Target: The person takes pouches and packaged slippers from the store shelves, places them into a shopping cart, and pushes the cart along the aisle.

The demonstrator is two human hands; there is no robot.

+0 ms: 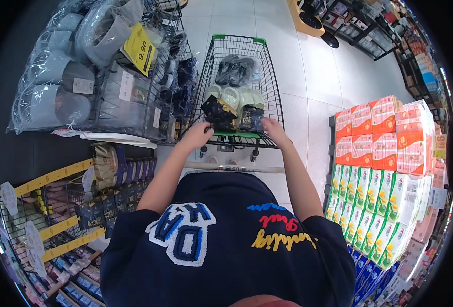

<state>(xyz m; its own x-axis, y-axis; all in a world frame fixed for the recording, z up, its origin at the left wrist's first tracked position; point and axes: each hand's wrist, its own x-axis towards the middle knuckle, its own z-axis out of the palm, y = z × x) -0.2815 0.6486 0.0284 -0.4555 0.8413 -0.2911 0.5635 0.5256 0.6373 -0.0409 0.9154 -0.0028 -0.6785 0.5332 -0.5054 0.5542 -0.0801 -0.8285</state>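
Observation:
A green-cornered wire shopping cart (pixel 273 87) stands in front of me. My left hand (pixel 198 136) is closed at the basket's near left, its fingers at the lower edge of a shiny black packaged bag (pixel 220 111) with gold print. At the near right, my right hand (pixel 276 132) has its fingers curled at the side of a second dark packaged bag (pixel 251 118). Behind the bags lie pale slippers (pixel 230 96) in clear plastic. Farther up the basket is a clear-wrapped pair of dark grey slippers (pixel 232 69). The fingertips are small and partly hidden.
On the left, a rack holds bagged grey slippers (pixel 57 102) under a yellow price tag (pixel 139 48), with shelves of packets (pixel 106 163) below. Stacked tissue packs (pixel 372 138) stand on the right. A white bar (pixel 231 168) crosses before my body. Pale floor tiles (pixel 308 71) lie beyond the cart.

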